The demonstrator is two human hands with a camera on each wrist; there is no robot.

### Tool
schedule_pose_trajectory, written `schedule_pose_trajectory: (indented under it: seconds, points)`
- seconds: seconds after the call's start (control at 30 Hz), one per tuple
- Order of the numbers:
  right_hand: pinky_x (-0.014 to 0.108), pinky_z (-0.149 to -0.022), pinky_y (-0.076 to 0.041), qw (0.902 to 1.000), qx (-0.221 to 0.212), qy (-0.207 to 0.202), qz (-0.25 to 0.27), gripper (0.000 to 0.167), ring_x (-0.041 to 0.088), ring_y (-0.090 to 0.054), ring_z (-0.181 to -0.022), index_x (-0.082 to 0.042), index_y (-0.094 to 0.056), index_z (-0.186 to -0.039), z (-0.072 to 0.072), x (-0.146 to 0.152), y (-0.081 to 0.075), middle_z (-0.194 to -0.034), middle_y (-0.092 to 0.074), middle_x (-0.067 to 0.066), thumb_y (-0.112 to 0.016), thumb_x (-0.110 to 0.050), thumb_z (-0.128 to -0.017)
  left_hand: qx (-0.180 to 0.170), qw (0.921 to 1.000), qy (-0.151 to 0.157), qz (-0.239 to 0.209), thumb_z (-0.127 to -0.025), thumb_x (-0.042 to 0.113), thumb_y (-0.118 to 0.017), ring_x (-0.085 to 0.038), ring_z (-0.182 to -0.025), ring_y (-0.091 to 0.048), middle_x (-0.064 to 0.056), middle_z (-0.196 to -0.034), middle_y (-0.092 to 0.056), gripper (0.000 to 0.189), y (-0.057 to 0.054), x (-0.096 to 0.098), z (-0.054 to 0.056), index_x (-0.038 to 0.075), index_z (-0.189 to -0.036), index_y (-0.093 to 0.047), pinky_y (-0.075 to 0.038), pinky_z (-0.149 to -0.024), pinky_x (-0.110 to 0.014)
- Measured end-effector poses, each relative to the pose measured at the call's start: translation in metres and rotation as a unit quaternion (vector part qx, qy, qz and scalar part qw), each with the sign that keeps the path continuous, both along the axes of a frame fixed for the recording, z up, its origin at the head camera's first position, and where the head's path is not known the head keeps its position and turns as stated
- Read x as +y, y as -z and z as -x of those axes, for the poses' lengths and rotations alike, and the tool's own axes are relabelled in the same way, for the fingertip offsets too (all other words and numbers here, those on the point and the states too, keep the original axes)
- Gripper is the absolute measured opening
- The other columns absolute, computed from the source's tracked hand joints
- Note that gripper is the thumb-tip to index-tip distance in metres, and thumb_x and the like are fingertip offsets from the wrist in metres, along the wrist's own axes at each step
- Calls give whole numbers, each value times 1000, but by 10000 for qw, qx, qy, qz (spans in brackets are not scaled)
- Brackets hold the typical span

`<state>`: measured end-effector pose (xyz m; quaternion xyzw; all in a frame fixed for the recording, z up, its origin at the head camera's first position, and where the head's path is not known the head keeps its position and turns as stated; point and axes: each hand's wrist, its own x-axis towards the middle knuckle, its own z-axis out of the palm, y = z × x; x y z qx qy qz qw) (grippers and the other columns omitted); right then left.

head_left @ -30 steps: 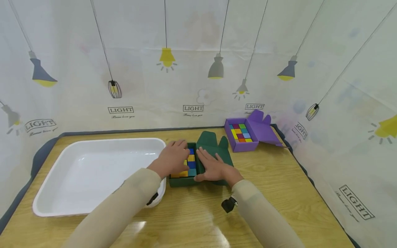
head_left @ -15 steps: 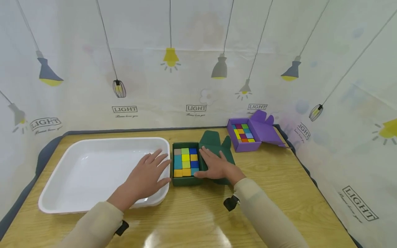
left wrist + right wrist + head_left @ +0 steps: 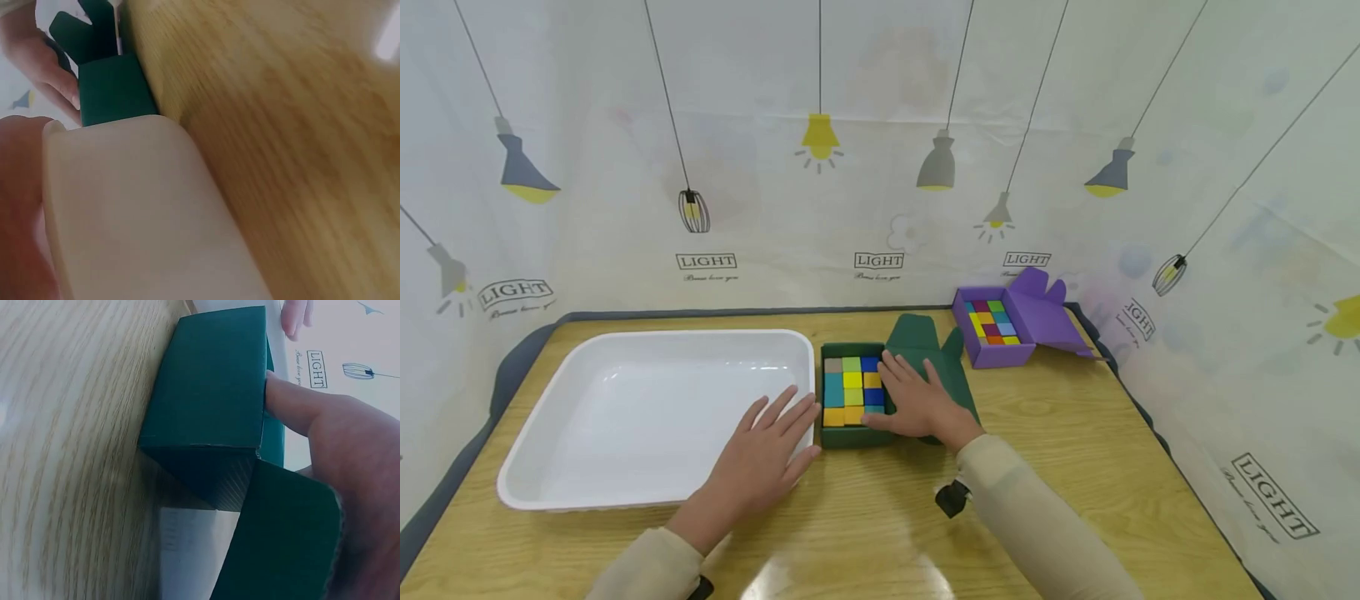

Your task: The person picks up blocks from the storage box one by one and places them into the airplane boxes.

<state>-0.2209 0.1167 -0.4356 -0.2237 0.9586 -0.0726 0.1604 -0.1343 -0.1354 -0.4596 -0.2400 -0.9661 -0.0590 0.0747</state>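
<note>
In the head view a green cardboard box has its lid folded out to the right. Rows of coloured blocks fill it, in blue, yellow, orange, teal and green. My right hand lies spread across the join of box and lid, fingers straight, thumb at the box's front right corner. The right wrist view shows that thumb against the box's top edge. My left hand is spread above the right rim of a white tray, holding nothing. In the left wrist view, the tray's outer wall hides most of that hand.
A purple box with its lid out to the right stands at the back right, also filled with coloured blocks. The wooden table is backed by a sheet printed with lamps.
My left hand has drawn back from the blocks in the green box, leftward and toward me, to the tray's right rim. The right hand stays at the green box.
</note>
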Motion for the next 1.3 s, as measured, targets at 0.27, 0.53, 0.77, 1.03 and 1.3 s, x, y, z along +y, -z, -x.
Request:
schedule_pose_trajectory:
  seconds: [0.27, 0.53, 0.77, 1.03, 1.3]
  points:
    - [61, -122, 2, 9999, 2, -74, -131, 93, 25, -6, -154, -13, -16, -157, -11, 6, -2, -166, -6, 4, -47, -69, -90, 89, 9997, -178, -135, -100, 45, -44, -27, -150, -24, 0, -156, -40, 57, 3, -3, 9, 15, -148, -42, -20, -121, -52]
    - [60, -122, 1, 9990, 315, -235, -208, 90, 24, -9, -154, -13, -17, -157, -33, 10, -7, -166, -8, 4, -50, -65, -91, 347, 9991, -194, -175, -100, 43, -45, -27, -149, -26, -1, -154, -42, 57, 9, -10, 20, 13, -148, -43, -21, -121, -50]
    - [58, -123, -2, 9885, 945, -1179, 73, 78, 21, -9, -154, -15, -17, -157, -45, -22, 3, -166, -9, 2, -41, -59, -98, 400, 9989, -147, -172, -100, 44, -44, -26, -150, -26, 0, -154, -43, 57, 8, -10, 21, 13, -148, -42, -21, -121, -50]
    - [57, -123, 1, 9856, 752, -1510, -143, 74, 21, -5, -154, -22, -12, -158, -42, -42, 16, -166, -6, -4, -37, -59, -99, 435, 9987, -84, -246, -101, 42, -43, -27, -149, -27, -1, -154, -43, 55, 9, -9, 20, 13, -148, -43, -22, -120, -50]
    - [57, -123, 1, 9884, 705, -1341, -61, 72, 22, -4, -154, -16, -7, -158, -50, -49, 25, -167, 0, 1, -32, -54, -102, 487, 9985, -67, -224, -100, 41, -43, -27, -149, -27, -1, -154, -43, 55, 7, -11, 20, 13, -147, -44, -24, -120, -50]
